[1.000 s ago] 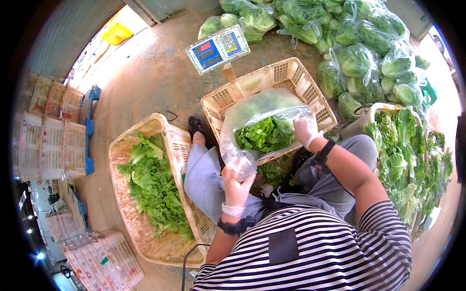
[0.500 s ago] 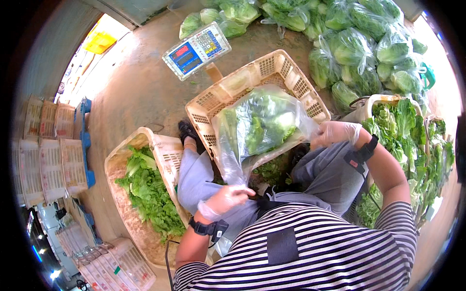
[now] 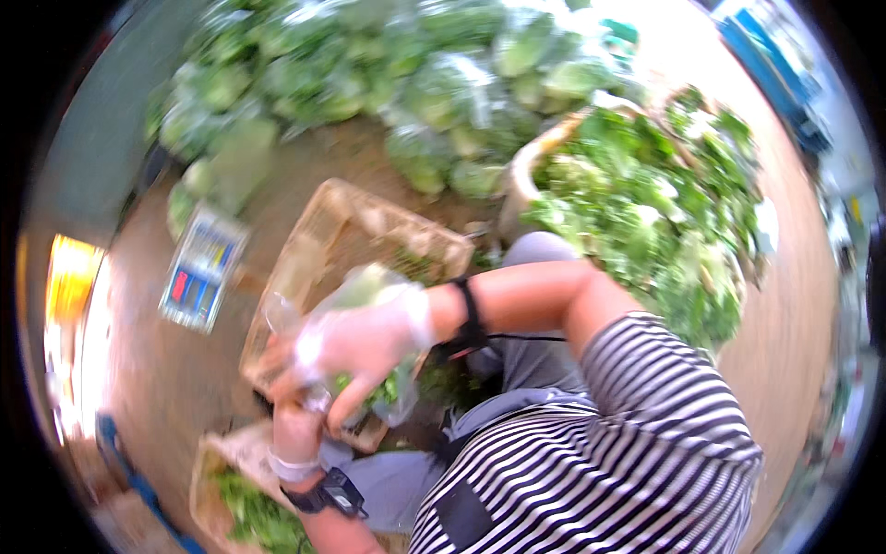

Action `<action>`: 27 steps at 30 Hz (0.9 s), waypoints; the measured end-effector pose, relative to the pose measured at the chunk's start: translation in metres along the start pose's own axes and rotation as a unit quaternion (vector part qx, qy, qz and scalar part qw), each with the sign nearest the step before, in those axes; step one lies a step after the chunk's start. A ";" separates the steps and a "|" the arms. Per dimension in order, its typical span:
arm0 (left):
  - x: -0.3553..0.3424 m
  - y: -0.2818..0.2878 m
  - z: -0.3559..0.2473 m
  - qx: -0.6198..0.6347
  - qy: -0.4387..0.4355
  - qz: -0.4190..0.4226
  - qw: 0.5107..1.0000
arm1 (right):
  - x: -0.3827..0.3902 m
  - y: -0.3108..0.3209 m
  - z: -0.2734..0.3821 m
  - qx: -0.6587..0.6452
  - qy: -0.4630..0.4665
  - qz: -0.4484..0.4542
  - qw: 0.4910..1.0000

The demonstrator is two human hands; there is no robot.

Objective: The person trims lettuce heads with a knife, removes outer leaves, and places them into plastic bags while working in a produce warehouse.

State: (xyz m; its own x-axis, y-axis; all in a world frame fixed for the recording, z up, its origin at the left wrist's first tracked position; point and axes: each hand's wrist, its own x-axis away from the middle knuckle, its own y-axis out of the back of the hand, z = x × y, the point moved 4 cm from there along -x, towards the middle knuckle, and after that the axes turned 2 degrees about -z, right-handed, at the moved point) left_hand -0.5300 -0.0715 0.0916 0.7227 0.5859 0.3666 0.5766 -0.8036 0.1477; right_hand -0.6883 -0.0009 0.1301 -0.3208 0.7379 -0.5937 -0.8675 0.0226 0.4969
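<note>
A clear plastic bag (image 3: 376,284) with leafy green lettuce inside lies over the beige plastic crate (image 3: 318,208), partly hidden by my right arm and hand. My left hand (image 3: 300,432), in a thin see-through glove, is closed at the bag's gathered end, low by the crate's near side. Across and just above it reaches my right hand (image 3: 365,334), gloved too, its thumb and fingers apart and smeared by motion. Whether the right fingers touch the bag film is hard to tell.
A scale display (image 3: 203,268) stands left of the crate. Several bagged lettuces (image 3: 443,92) are heaped at the back. On the right is a large container of loose lettuce (image 3: 646,222); another crate with greens (image 3: 263,512) sits at lower left.
My right hand has swung from the bag's right side across to my left hand. The bag's open end is now bunched. The view has turned to the right.
</note>
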 end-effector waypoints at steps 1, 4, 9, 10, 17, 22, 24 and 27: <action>-0.005 -0.005 0.008 -0.046 0.006 -0.007 0.999 | -0.003 -0.004 0.000 0.054 0.018 0.010 0.998; -0.011 -0.019 0.014 -0.069 0.051 0.002 0.996 | -0.004 -0.016 -0.018 -0.029 -0.046 0.124 0.991; -0.015 -0.040 0.014 0.006 -0.015 0.130 0.991 | 0.019 -0.031 -0.048 -0.124 -0.281 0.246 0.919; -0.018 -0.040 0.017 0.008 -0.016 0.135 0.991 | 0.026 -0.038 -0.058 -0.134 -0.284 0.212 0.925; -0.035 -0.008 0.069 0.068 0.046 0.003 0.997 | 0.043 -0.062 -0.074 -0.188 -0.295 0.021 0.937; -0.042 0.052 0.133 0.288 0.048 -0.159 0.943 | 0.082 -0.029 -0.090 -0.145 -0.415 0.067 0.896; -0.045 0.050 0.131 0.357 0.014 -0.199 0.912 | 0.123 -0.005 -0.124 -0.249 -0.481 -0.137 0.830; -0.032 0.037 0.113 0.451 -0.012 -0.066 0.890 | 0.114 -0.020 -0.124 -0.449 -0.425 -0.217 0.756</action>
State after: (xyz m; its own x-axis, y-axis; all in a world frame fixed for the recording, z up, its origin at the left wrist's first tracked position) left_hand -0.4886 -0.1081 -0.0180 0.6275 0.6803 0.3787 0.7206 -0.3233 -0.6133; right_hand -0.7545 -0.0008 -0.0265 0.0974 0.9677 0.2325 -0.8513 0.2020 -0.4842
